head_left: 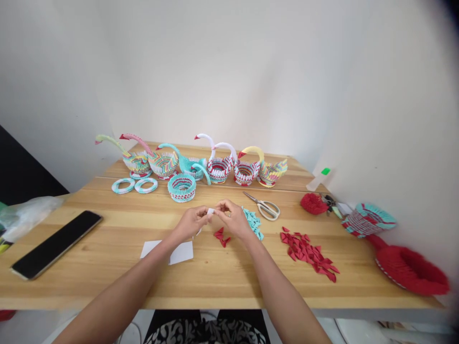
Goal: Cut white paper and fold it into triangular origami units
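Between my two hands, over the middle of the table, is a small piece of white paper (210,211). My left hand (191,222) pinches it from the left, and my right hand (229,217) has its fingers closed on the other side of it. Under my left forearm lie white paper sheets (182,252), partly covered by the arm. A few red folded paper pieces (222,237) rest on the wood just below the hands. Beside my right wrist is a pile of turquoise folded pieces (254,222), partly hidden by that hand.
Several paper swans (247,172) line the back of the table (118,286). In front stand a turquoise paper ring basket (181,187) and two flat rings (146,185). Scissors (267,209), red folded pieces (308,253) and a red paper model (409,267) lie right; a phone (57,244) lies left.
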### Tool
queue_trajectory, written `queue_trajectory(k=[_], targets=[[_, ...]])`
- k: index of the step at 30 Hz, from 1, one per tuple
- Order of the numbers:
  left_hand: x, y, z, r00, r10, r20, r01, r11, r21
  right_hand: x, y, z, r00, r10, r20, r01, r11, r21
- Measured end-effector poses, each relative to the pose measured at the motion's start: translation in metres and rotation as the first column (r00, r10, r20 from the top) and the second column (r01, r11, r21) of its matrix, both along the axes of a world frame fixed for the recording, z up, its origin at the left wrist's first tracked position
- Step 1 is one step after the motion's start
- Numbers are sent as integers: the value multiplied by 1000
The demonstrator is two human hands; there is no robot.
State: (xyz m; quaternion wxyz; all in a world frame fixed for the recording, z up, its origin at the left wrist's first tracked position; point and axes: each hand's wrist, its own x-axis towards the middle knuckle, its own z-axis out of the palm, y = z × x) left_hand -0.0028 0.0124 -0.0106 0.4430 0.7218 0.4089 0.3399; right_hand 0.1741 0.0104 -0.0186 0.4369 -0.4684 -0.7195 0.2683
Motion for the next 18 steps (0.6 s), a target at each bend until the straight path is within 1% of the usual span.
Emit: queue_trajectory(k=[3, 6, 8, 11, 14, 16, 18], targets=[[0, 1, 1, 999, 18, 40, -16, 999, -47, -1, 0, -1, 999, 17, -36, -19, 999, -50], [0, 0, 2, 999, -6, 39, 7, 1000, -26, -2, -1, -2, 994, 68, -82, -78, 990, -117], [1, -1, 2, 1000, -19, 22, 19, 1000, -5, -3, -1, -3, 992, 94, -80, -104, 987, -126], [3, -2, 1, 999, -23, 32, 24, 999, -26, -3, 0, -2, 996, 66, -57, -71, 994, -85], [3, -1, 0, 998, 25, 50, -21, 996, -82, -1, 1, -1, 997, 19, -72, -21, 999, -33], [3, 0, 0, 996, 80, 45, -75, 991, -113, 0, 1, -1, 995, 3, -100, -6, 999, -35], [2, 1, 0, 993, 113, 42, -108, 987, -119, 2, 3, -3, 991, -1, -134, -9, 997, -70]])
